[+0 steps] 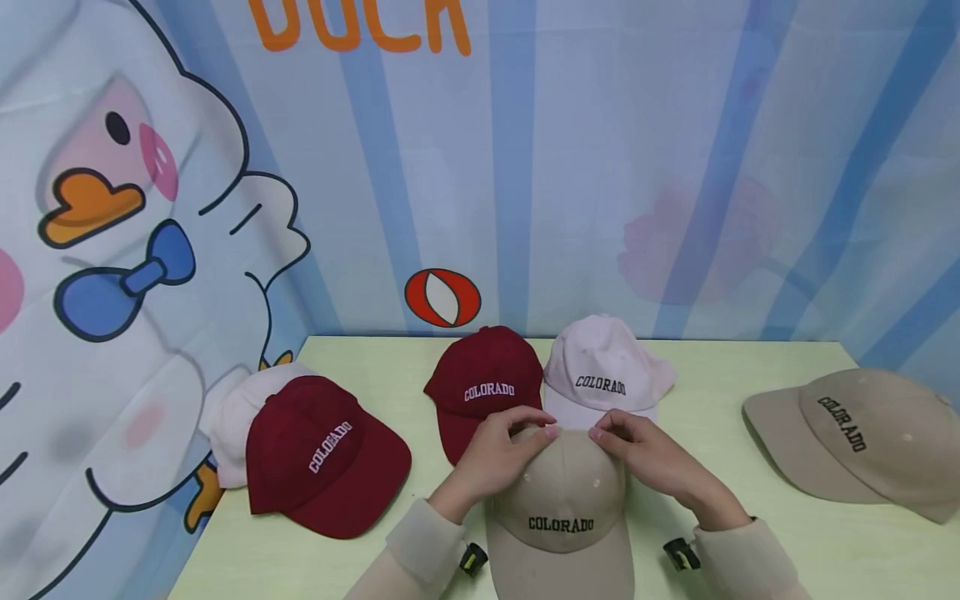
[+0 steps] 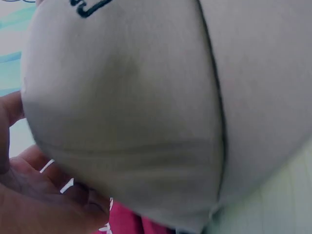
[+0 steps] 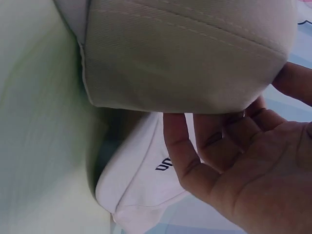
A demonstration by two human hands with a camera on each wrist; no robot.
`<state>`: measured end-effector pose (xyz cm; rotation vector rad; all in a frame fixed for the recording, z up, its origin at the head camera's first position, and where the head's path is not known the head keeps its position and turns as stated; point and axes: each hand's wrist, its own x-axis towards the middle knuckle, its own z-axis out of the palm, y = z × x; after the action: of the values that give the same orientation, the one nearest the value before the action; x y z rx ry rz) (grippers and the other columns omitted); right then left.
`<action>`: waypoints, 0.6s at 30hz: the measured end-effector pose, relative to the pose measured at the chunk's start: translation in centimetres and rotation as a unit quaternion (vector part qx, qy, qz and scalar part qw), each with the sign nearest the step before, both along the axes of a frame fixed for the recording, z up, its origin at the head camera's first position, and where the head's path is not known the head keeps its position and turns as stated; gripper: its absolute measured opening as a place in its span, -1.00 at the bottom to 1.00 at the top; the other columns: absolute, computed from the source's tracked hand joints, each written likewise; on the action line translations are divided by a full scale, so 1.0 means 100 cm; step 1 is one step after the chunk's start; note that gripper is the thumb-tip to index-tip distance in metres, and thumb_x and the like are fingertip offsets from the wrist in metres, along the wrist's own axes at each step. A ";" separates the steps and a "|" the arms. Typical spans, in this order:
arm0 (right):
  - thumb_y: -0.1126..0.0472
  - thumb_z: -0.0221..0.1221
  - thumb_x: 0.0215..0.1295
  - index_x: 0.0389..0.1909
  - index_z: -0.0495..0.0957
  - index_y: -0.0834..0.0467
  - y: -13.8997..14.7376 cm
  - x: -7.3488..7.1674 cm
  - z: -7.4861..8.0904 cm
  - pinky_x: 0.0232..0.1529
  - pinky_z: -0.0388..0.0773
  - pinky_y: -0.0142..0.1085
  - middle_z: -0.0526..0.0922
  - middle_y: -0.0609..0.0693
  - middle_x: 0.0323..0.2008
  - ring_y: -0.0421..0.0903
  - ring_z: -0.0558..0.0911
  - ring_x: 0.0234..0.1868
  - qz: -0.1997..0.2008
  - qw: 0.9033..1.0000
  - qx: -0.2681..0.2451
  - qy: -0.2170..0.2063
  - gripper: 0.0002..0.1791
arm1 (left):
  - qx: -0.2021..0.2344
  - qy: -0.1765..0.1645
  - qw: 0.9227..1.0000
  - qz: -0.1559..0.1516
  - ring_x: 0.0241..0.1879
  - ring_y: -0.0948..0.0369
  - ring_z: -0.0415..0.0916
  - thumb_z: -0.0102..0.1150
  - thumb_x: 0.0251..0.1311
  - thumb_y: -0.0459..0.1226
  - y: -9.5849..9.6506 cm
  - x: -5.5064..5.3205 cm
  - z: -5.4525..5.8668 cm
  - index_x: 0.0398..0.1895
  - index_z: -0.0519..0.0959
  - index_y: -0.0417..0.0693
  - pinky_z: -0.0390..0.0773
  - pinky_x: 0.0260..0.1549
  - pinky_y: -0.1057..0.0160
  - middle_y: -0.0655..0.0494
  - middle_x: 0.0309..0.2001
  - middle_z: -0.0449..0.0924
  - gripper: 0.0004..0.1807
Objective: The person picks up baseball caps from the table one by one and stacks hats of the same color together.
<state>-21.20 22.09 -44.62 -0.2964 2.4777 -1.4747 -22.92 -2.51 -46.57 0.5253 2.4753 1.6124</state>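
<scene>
A beige baseball cap (image 1: 558,492) lettered COLORADO lies front and middle, its brim towards me. On the left of its crown, my left hand (image 1: 491,454) holds the upper back part, thumb on top and fingers behind. My right hand (image 1: 663,458) grips the opposite side in the same way. In the right wrist view, that hand's fingers (image 3: 178,141) reach under the cap's back edge, while the thumb lies against the crown. The left wrist view is mostly filled by the beige crown (image 2: 122,97), with the left fingers partly hidden behind it.
Behind the beige cap stand a maroon cap (image 1: 487,362) and a white cap (image 1: 600,358). To the left, another maroon cap (image 1: 322,458) overlaps a pale cap (image 1: 228,425). A second beige cap (image 1: 877,442) lies at the right on the pale green table (image 1: 360,367). A printed backdrop (image 1: 570,167) rises behind.
</scene>
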 end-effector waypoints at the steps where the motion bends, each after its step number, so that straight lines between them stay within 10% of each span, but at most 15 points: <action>1: 0.11 0.08 0.59 -0.06 0.59 0.21 0.000 0.001 0.001 -0.11 0.48 -0.26 0.65 0.03 -0.18 -0.10 0.54 -0.13 -0.004 1.000 0.003 0.006 -0.76 | -0.004 0.004 1.000 0.005 0.08 0.23 0.56 0.21 0.42 0.03 -0.002 0.001 0.001 0.07 0.71 0.20 0.55 0.10 0.09 0.25 0.05 0.70 -0.71; 11: 0.16 0.22 0.48 -0.01 0.61 0.14 -0.025 0.016 0.021 -0.02 0.56 -0.19 0.66 0.02 -0.08 -0.09 0.61 -0.03 -0.086 0.985 0.040 0.142 -0.82 | -0.013 0.043 0.998 0.032 -0.13 0.27 0.56 0.26 0.41 -0.06 -0.033 0.015 0.013 0.12 0.68 0.04 0.59 -0.10 0.31 0.21 -0.09 0.59 -0.67; 18: 0.20 0.25 0.45 -0.03 0.62 0.09 -0.058 0.034 0.032 0.01 0.63 -0.26 0.64 -0.01 -0.03 -0.11 0.61 -0.02 -0.072 0.985 -0.019 0.158 -0.85 | -0.019 0.059 0.996 0.058 -0.07 0.23 0.54 0.28 0.40 -0.10 -0.060 0.020 0.027 0.16 0.65 0.07 0.59 -0.07 0.27 0.19 -0.07 0.59 -0.67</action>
<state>-17.75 16.27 -41.44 -0.3951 2.7715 -1.6468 -20.95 -8.48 -43.85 0.4935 2.6647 1.6152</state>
